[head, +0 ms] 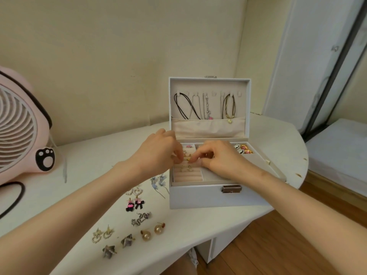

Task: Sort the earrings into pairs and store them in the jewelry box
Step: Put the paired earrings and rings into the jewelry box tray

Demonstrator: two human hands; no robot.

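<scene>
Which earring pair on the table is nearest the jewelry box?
The pale blue pair, just beside the jewelry box at its front-left corner. The pearl hearts, black bows and the rest lie farther off, nearer the camera.

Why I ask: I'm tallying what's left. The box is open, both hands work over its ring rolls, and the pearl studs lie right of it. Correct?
No: the head view shows the pearl studs left of the box, not right. The box is open, and left hand and right hand work over its ring rolls.
</scene>
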